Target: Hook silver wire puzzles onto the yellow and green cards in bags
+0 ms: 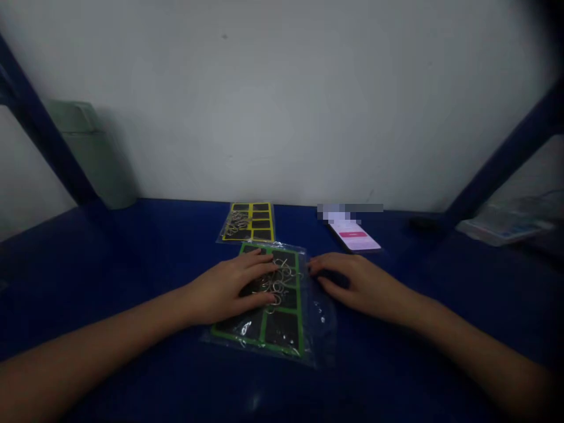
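A clear plastic bag (282, 329) lies flat on the blue table, holding a dark card with a green grid. Shiny bent metal wire rings (277, 285) are bunched over the card's middle. My left hand (233, 286) rests on the bag's left part, fingers stretched out and apart, with the tips at the metal rings. At the bag's right edge is my right hand (352, 282), its fingers curved and the thumb apart from them. Whether its fingertips touch the plastic I cannot tell. Behind lies a second clear bag with a yellow-gridded card (261, 224) and similar metal pieces.
A phone (352, 235) with a lit screen lies at the back right of the blue table (154, 364). A pale green container (94, 155) stands at the back left. Blue frame posts flank the white wall. Farther right sits a plastic-wrapped item (502, 228).
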### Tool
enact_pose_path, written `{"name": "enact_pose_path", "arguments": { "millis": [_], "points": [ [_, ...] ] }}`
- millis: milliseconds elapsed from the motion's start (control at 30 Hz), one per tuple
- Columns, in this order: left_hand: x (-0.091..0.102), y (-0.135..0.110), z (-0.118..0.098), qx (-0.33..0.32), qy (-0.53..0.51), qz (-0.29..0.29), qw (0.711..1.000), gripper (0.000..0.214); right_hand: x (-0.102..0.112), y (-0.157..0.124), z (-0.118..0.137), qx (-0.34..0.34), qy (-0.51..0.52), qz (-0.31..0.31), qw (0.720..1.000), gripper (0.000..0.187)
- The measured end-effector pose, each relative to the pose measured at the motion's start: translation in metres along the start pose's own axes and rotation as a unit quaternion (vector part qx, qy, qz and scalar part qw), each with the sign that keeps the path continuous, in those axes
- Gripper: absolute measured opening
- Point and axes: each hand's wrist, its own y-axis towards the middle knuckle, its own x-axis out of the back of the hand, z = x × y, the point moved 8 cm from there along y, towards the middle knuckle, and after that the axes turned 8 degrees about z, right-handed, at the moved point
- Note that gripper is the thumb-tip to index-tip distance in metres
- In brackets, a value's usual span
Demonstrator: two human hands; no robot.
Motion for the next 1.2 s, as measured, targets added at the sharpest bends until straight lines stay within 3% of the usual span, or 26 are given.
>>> {"name": "enact_pose_path", "arguments": {
  "millis": [100, 200, 333, 567, 667, 833, 1033, 1200],
  "points": [
    [0.000, 0.000, 0.000, -0.001, 0.004, -0.004, 1.000, 0.049, 0.004, 0.001, -0.012, -0.060, 0.011, -0.030, 0.998, 0.019],
    [0.001, 0.000, -0.001, -0.007, 0.005, -0.008, 1.000, 0.049, 0.004, 0.004, -0.019, -0.079, 0.061, -0.058, 0.993, 0.016],
    [-0.001, 0.000, -0.001, -0.008, 0.006, 0.001, 1.000, 0.049, 0.002, 0.007, -0.022, -0.087, 0.094, -0.111, 0.986, 0.030],
    [0.000, 0.001, -0.002, -0.012, 0.010, 0.008, 1.000, 0.047, -0.009, 0.014, -0.025, -0.057, 0.196, -0.066, 0.977, 0.034],
    [0.000, 0.002, -0.006, -0.031, 0.014, 0.015, 0.999, 0.047, -0.006, 0.014, -0.031, -0.049, 0.312, -0.077, 0.946, 0.036],
    [0.001, 0.001, -0.008, -0.049, 0.009, 0.012, 0.999, 0.045, -0.009, 0.013, -0.033, -0.064, 0.486, -0.067, 0.869, 0.042],
    [0.000, 0.000, -0.008, -0.052, 0.013, 0.006, 0.999, 0.045, -0.015, 0.008, -0.034, -0.125, 0.567, -0.072, 0.811, 0.049],
    [0.001, 0.001, -0.009, -0.049, 0.010, 0.000, 0.999, 0.044, -0.025, 0.001, -0.037, -0.187, 0.587, -0.076, 0.784, 0.053]
  ]
}}
